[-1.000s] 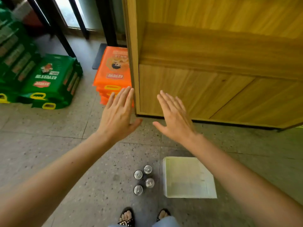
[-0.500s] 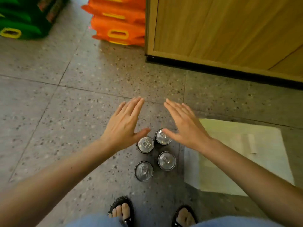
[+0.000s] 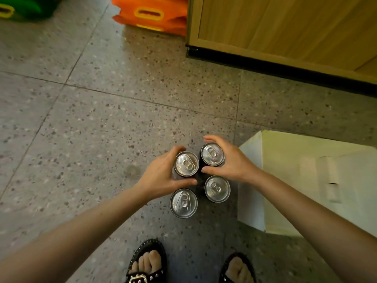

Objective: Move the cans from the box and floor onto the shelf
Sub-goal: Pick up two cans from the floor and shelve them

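Note:
Several silver-topped dark cans stand upright in a tight cluster on the speckled floor. My left hand grips the far left can, fingers and thumb curled round its side. My right hand grips the far right can the same way. The near left can and near right can stand untouched just below my hands. The white cardboard box lies open on the floor right of the cans; I see no cans in its visible part. The wooden shelf unit's base is at top right.
Orange drink packs sit against the shelf unit's left side, and a green pack lies at the top left corner. My sandalled feet stand just below the cans. Bare terrazzo floor spreads to the left.
The camera has tilted down and closer to the floor. Both hands, open and spread above the cans before, have dropped and closed round the two far cans.

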{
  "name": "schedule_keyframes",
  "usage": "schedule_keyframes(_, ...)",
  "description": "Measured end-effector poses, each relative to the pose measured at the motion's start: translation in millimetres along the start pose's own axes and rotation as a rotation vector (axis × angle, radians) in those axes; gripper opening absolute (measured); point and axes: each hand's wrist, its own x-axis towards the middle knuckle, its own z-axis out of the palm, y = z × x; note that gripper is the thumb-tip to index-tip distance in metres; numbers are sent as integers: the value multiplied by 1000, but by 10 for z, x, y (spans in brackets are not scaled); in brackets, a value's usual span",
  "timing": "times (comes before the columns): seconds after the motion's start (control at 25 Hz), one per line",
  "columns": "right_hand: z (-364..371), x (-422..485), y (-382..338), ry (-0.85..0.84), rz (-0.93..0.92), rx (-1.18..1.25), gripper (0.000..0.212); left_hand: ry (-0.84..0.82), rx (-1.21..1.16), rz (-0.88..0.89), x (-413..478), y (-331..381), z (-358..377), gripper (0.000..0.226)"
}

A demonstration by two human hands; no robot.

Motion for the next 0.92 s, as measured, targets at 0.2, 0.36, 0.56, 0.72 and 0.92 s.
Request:
schedule_keyframes(0.2,-25,68,-1,114,42,128,61,109,-248,-94,141,56,43,66)
schedule_keyframes(0.36,-502,97,-289,228,85,246,53,160,-366,-86,349,389,-414,56)
schedule_keyframes(0.56,-1899,-19,-1444,291,23,288,47,197,-518,-33,500,1636,-1720,52)
schedule_keyframes(0.72,-3216,-359,-2719,286,-33,308,44,209,-519,66,486,2995,-2996,51)
schedule_keyframes(0.92,-4721,-981,-4283,348,-69,314,50,215,-507,196,362,4712,-4546,42)
